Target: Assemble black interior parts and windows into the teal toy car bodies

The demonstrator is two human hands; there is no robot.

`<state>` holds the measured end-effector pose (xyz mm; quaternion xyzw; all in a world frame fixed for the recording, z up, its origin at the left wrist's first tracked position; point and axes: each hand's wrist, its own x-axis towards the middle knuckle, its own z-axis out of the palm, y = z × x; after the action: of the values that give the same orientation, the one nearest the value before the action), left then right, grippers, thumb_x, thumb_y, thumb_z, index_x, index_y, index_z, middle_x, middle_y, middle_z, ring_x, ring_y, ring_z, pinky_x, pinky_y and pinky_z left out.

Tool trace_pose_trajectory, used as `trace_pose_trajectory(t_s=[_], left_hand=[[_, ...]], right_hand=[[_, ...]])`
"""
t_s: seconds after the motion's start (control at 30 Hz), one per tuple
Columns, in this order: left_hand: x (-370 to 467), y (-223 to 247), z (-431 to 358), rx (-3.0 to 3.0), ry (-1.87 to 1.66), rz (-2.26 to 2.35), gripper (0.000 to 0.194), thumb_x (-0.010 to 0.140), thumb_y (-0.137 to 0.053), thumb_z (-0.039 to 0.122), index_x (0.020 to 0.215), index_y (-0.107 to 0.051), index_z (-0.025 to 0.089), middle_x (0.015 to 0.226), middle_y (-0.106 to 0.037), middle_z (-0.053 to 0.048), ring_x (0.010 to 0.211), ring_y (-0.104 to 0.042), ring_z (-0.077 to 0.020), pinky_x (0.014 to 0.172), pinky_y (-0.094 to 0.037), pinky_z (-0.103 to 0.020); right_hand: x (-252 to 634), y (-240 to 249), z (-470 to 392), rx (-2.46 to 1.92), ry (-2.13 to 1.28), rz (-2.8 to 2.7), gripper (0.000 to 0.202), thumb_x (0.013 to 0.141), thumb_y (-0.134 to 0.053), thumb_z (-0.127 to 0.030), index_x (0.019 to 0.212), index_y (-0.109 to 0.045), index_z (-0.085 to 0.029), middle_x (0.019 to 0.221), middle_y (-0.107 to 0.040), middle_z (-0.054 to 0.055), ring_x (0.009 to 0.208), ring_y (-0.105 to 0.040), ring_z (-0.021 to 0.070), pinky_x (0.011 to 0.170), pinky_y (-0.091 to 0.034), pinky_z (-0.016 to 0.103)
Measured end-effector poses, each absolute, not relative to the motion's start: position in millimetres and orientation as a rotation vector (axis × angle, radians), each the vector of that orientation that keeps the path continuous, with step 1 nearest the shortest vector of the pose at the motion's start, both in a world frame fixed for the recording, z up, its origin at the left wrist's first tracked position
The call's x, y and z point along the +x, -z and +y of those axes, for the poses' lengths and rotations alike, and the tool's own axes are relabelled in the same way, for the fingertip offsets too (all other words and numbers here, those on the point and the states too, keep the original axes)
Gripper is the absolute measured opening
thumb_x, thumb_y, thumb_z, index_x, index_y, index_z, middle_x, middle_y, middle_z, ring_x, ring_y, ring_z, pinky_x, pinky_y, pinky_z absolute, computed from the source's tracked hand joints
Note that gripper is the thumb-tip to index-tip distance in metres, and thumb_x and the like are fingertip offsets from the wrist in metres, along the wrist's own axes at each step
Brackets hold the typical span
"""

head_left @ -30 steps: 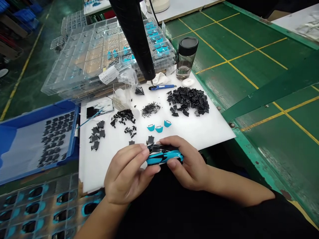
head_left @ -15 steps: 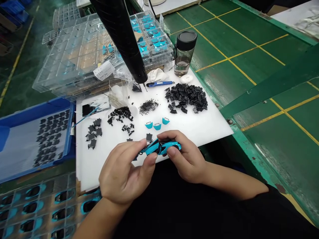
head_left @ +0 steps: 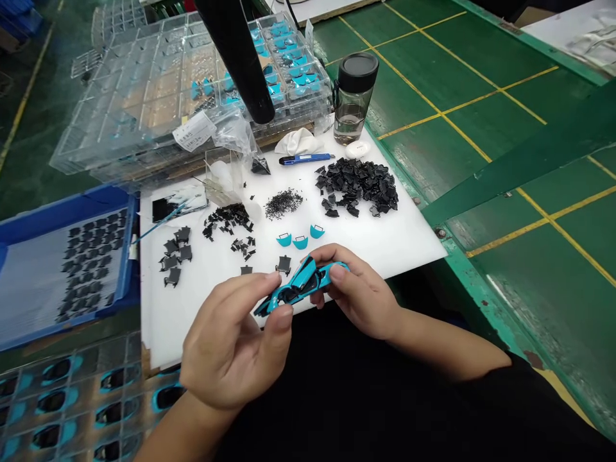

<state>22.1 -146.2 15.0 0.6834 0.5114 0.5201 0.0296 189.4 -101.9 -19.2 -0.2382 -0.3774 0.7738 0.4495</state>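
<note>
A small blue and black toy car (head_left: 301, 285) is held between my two hands above the front edge of the white work board (head_left: 178, 321). My right hand (head_left: 363, 292) pinches one end of the car, thumb on top. At the other end, the thumb and forefinger of my left hand (head_left: 235, 340) close around the body. One blue panel, like a car door, stands raised from the car's side. Just beyond lie a black flat part (head_left: 283, 264) and several blue curved pieces (head_left: 299, 242).
Black parts (head_left: 359, 186), tiny screws (head_left: 283, 203) and small clips (head_left: 228, 221) lie in heaps. A dark screwdriver (head_left: 245, 70) hangs over the board. Behind are a blue cutter (head_left: 307, 159), a bottle (head_left: 353, 96) and clear trays (head_left: 135, 90). A blue bin (head_left: 129, 256) stands left.
The car has tilted, its left end lower, and its blue side panel now stands raised. My left hand has shifted slightly left and down. The hanging screwdriver has swung up and away.
</note>
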Motion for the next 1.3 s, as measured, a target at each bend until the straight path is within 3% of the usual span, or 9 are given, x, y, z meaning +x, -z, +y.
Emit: trace_pose_trajectory(t_s=[0.3, 0.53, 0.73, 1.03, 1.3], left_hand=[[19.8, -21.4, -144.2, 2.033, -1.548, 1.508, 0.029, 0.088, -0.069, 0.024, 0.117, -0.069, 0.021, 0.103, -0.073, -0.005, 0.091, -0.069, -0.0192, 0.077, -0.060, -0.033], [16.5, -26.2, -135.4, 1.672, -1.407, 1.122, 0.055, 0.092, -0.064, 0.044, 0.141, -0.054, 0.022, 0.130, -0.067, -0.010, 0.120, -0.065, -0.0252, 0.102, -0.055, -0.038], [12.1, -28.0, -133.7, 1.614, -1.354, 1.072, 0.058, 0.093, -0.056, 0.057, 0.141, -0.053, 0.025, 0.126, -0.069, -0.007, 0.120, -0.064, -0.0244, 0.105, -0.053, -0.038], [11.8, -26.9, -132.8, 1.604, -1.326, 1.075, 0.063, 0.092, -0.052, 0.063, 0.140, -0.054, 0.023, 0.123, -0.068, -0.008, 0.118, -0.064, -0.0241, 0.103, -0.051, -0.036], [8.0, -27.9, -131.4, 1.624, -1.278, 1.048, 0.070, 0.088, -0.053, 0.068, 0.139, -0.055, 0.021, 0.104, -0.070, -0.010, 0.109, -0.067, -0.0272, 0.103, -0.052, -0.044]], right_hand=[[189.8, 19.7, -99.8, -0.564, -2.029, -0.803, 0.032, 0.092, -0.065, -0.048, 0.106, -0.064, -0.020, 0.086, -0.063, 0.000, 0.065, -0.061, 0.0112, 0.057, -0.048, 0.023], [191.0, 18.4, -100.4, -0.574, -2.052, -0.808, 0.029, 0.095, -0.062, -0.046, 0.107, -0.065, -0.020, 0.083, -0.063, 0.000, 0.065, -0.062, 0.0110, 0.057, -0.048, 0.022], [190.4, 18.0, -100.0, -0.587, -2.069, -0.811, 0.028, 0.095, -0.061, -0.047, 0.106, -0.066, -0.022, 0.076, -0.061, -0.001, 0.063, -0.062, 0.0113, 0.056, -0.048, 0.021], [188.9, 17.1, -98.9, -0.625, -2.093, -0.800, 0.031, 0.095, -0.061, -0.049, 0.106, -0.064, -0.021, 0.073, -0.061, -0.002, 0.061, -0.061, 0.0113, 0.054, -0.048, 0.021], [188.6, 17.0, -103.5, -0.725, -1.882, -1.095, 0.034, 0.097, -0.058, -0.050, 0.111, -0.060, -0.019, 0.088, -0.062, 0.002, 0.068, -0.060, 0.0116, 0.064, -0.052, 0.026]])
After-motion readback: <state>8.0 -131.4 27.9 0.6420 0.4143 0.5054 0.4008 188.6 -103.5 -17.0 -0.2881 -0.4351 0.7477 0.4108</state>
